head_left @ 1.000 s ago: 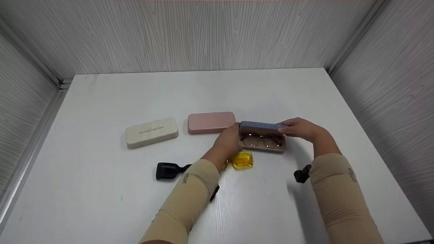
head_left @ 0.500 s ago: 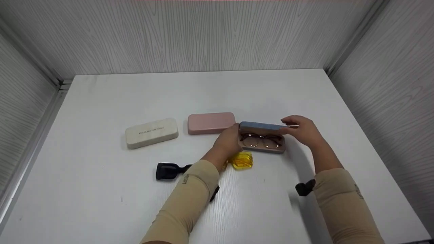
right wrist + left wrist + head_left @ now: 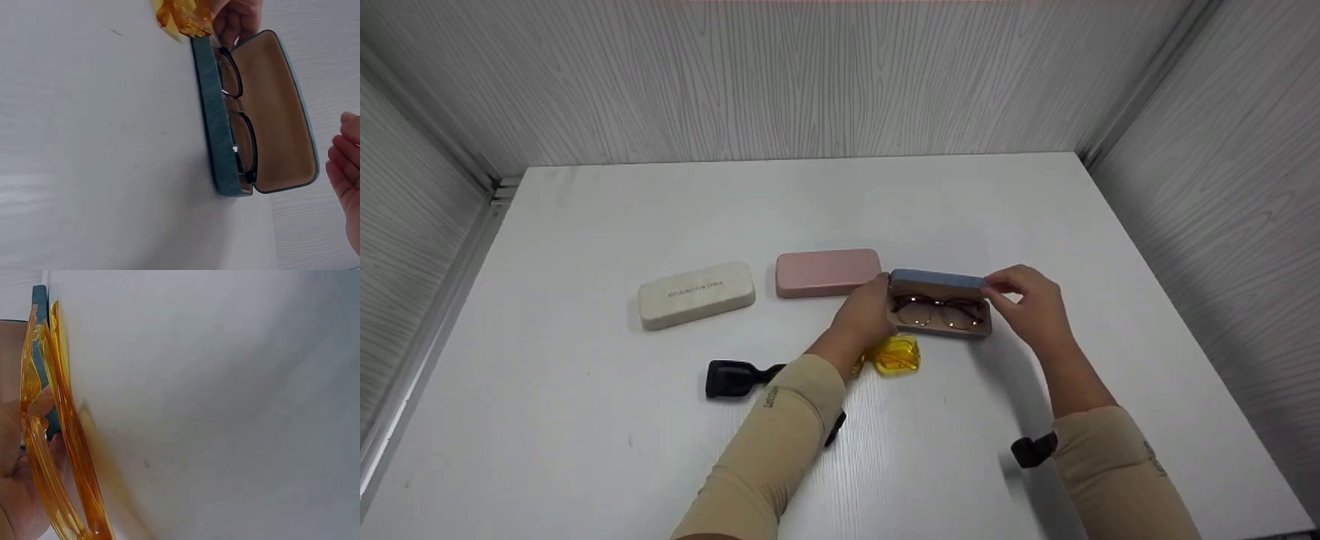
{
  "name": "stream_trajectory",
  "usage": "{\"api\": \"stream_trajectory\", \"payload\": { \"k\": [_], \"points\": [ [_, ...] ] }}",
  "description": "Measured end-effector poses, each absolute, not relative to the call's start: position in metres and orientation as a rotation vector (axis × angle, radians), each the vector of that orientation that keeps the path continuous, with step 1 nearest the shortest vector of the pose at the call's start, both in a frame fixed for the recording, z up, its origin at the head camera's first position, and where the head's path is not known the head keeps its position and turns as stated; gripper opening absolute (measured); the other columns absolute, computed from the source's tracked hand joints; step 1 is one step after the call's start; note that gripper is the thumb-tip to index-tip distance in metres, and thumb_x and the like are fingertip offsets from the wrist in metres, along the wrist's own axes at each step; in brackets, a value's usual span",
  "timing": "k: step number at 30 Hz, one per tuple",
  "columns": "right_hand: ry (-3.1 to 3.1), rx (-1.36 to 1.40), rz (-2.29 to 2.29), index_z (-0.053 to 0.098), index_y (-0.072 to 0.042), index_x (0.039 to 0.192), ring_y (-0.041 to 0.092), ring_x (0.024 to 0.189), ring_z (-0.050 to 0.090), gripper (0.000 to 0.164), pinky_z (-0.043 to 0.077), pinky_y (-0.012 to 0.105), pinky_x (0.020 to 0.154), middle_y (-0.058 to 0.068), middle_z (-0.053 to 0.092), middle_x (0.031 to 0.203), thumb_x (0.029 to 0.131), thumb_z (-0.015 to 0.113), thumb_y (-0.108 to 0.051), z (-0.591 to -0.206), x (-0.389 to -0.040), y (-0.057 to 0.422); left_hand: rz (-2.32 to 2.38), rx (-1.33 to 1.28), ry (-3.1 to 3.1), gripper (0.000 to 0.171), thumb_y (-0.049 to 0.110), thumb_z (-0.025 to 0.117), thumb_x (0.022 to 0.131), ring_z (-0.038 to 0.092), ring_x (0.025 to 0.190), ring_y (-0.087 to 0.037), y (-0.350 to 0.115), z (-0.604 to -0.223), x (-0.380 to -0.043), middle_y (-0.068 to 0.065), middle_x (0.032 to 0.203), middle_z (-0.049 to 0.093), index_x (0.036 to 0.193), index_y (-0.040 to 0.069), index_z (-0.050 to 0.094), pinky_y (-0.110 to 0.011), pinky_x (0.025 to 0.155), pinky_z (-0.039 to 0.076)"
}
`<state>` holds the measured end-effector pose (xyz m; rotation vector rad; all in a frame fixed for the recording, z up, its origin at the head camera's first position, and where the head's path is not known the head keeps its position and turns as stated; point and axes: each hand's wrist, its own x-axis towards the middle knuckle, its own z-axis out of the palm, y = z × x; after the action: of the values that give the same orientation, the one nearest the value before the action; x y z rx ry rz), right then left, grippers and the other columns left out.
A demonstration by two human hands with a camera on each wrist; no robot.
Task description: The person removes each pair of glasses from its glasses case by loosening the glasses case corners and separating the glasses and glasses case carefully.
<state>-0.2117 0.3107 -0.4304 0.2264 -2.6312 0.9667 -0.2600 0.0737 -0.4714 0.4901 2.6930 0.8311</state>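
Note:
A blue glasses case [image 3: 936, 278] stands with its lid raised on the white table. Inside lies a pair of dark-rimmed glasses [image 3: 937, 310]; the right wrist view also shows the brown lining [image 3: 275, 118]. My left hand [image 3: 864, 309] grips the case's left end, fingers on its blue side in the left wrist view. At the lid's right corner is my right hand [image 3: 1030, 301], fingertips right at the edge. Its fingers [image 3: 343, 160] are fairly straight in the right wrist view, beside the lid. Yellow transparent glasses [image 3: 897, 355] lie just in front of the left hand, partly hidden by it.
A pink glasses case [image 3: 828, 272] stands shut, close left of the blue one. Farther left is a cream glasses case [image 3: 696, 295] with lettering, also shut. Black glasses [image 3: 733, 379] lie nearer, partly covered by my left forearm. Pale wood-grain panels [image 3: 810, 82] border the table.
My right hand has drawn back slightly from over the lid to its right corner, and its forearm has moved nearer to me. The left hand and case have stayed put.

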Motion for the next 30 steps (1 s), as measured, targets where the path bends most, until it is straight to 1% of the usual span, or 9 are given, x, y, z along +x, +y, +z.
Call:
{"api": "stream_trajectory", "payload": {
  "k": [2, 5, 12, 22, 26, 30],
  "points": [
    [-2.646, 0.253, 0.937, 0.069, -0.006, 0.092, 0.018, 0.086, 0.06, 0.014, 0.049, 0.037, 0.076, 0.005, 0.065, 0.089, 0.08, 0.07, -0.011, -0.437, -0.208, 0.307, 0.84, 0.494, 2.695, 0.079, 0.011, 0.074, 0.072, 0.046, 0.118, -0.017, 0.074, -0.472, -0.26, -0.007, 0.128, 0.05, 0.138, 0.006, 0.031, -0.031, 0.103, 0.034],
    [-2.706, 0.279, 0.883, 0.069, -0.006, 0.095, 0.02, 0.088, 0.059, 0.016, 0.048, 0.039, 0.076, 0.006, 0.066, 0.092, 0.08, 0.07, -0.011, -0.446, -0.203, 0.301, 0.844, 0.496, 2.698, 0.078, 0.011, 0.075, 0.072, 0.046, 0.118, -0.017, 0.074, -0.473, -0.26, -0.007, 0.127, 0.05, 0.136, 0.006, 0.032, -0.031, 0.102, 0.035],
    [-2.891, 0.294, 0.709, 0.066, -0.007, 0.109, 0.024, 0.103, 0.055, 0.027, 0.044, 0.042, 0.089, 0.008, 0.062, 0.107, 0.084, 0.066, -0.018, -0.466, -0.202, 0.289, 0.825, 0.48, 2.68, 0.087, 0.013, 0.075, 0.074, 0.043, 0.122, -0.017, 0.075, -0.473, -0.26, -0.008, 0.136, 0.045, 0.143, 0.005, 0.024, -0.031, 0.103, 0.034],
    [-3.022, 0.184, 0.521, 0.057, -0.01, 0.121, 0.027, 0.119, 0.043, 0.039, 0.032, 0.044, 0.103, 0.009, 0.052, 0.123, 0.085, 0.064, -0.025, -0.475, -0.21, 0.275, 0.819, 0.496, 2.696, 0.081, 0.011, 0.075, 0.073, 0.044, 0.12, -0.017, 0.076, -0.472, -0.26, -0.008, 0.133, 0.047, 0.14, 0.006, 0.03, -0.03, 0.103, 0.034],
    [-3.061, 0.157, 0.497, 0.056, -0.008, 0.122, 0.03, 0.121, 0.04, 0.041, 0.03, 0.046, 0.105, 0.011, 0.049, 0.127, 0.085, 0.065, -0.024, -0.475, -0.214, 0.271, 0.832, 0.502, 2.696, 0.079, 0.01, 0.075, 0.072, 0.045, 0.12, -0.017, 0.076, -0.473, -0.261, -0.007, 0.131, 0.048, 0.138, 0.006, 0.032, -0.03, 0.103, 0.034],
    [-3.077, 0.165, 0.489, 0.057, -0.008, 0.122, 0.03, 0.119, 0.042, 0.041, 0.03, 0.046, 0.104, 0.014, 0.05, 0.124, 0.084, 0.065, -0.023, -0.474, -0.217, 0.268, 0.851, 0.494, 2.695, 0.078, 0.008, 0.075, 0.071, 0.046, 0.119, -0.017, 0.076, -0.474, -0.261, -0.007, 0.129, 0.05, 0.137, 0.007, 0.033, -0.03, 0.102, 0.035]
  ]
}}
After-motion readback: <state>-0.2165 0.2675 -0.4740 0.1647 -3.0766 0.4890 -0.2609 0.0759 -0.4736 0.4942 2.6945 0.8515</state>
